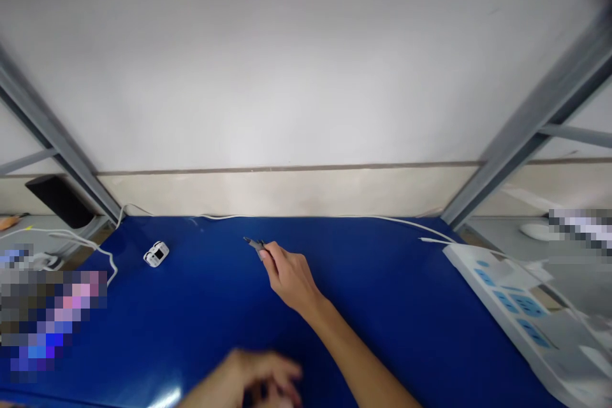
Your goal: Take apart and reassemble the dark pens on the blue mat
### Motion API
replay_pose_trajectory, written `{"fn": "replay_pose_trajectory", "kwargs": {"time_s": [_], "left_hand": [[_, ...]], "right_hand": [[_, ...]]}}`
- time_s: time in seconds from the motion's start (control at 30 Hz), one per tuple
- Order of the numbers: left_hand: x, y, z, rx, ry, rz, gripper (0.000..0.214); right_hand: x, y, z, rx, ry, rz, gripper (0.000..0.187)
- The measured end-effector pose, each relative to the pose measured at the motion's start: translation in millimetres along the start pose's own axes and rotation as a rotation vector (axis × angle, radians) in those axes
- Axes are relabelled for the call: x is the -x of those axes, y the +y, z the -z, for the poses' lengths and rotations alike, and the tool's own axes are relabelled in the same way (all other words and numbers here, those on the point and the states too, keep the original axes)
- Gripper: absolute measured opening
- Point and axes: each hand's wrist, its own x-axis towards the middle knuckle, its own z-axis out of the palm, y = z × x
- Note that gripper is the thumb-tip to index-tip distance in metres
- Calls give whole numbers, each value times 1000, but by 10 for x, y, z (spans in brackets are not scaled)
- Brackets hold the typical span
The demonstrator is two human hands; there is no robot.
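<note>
A slim dark-grey pen (pixel 255 243) points up and left from my right hand (pixel 289 274), which is closed around it over the middle of the blue table. Its tip stays clear of the fingers; the rest is hidden in the grip. Low in the view, my left hand (pixel 265 373) is smeared by motion, its fingers partly bent over the near part of the table. Whether anything is in it cannot be made out.
On the blue table (pixel 191 306), a small white device (pixel 156 254) with a dark screen lies at the left. A white power strip (pixel 514 312) with blue sockets runs along the right edge. A white cable (pixel 392 219) follows the back edge. Grey metal posts (pixel 507 140) flank the table.
</note>
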Motion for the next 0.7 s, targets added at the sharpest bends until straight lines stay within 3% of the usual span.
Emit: {"fn": "replay_pose_trajectory", "kwargs": {"time_s": [0.07, 0.13, 0.17, 0.2, 0.37, 0.57, 0.7], "left_hand": [[-315, 99, 264, 24, 184, -67, 28], [-639, 216, 497, 159, 558, -235, 37], [-785, 276, 589, 224, 675, -309, 44], [-912, 334, 660, 265, 714, -352, 46], [-1235, 440, 784, 391, 506, -427, 39], [-1273, 199, 973, 608, 669, -449, 33], [-1240, 116, 1118, 695, 700, -446, 32]], "right_hand": [[-1, 21, -10, 19, 13, 2, 31], [-6, 40, -11, 34, 18, -7, 32], [-10, 49, -8, 43, 20, -12, 34], [-14, 59, -4, 52, 24, -16, 35], [-38, 125, 46, 104, 45, -27, 37], [-64, 190, 101, 155, -3, 15, 31], [-79, 215, 104, 178, -16, 14, 32]]}}
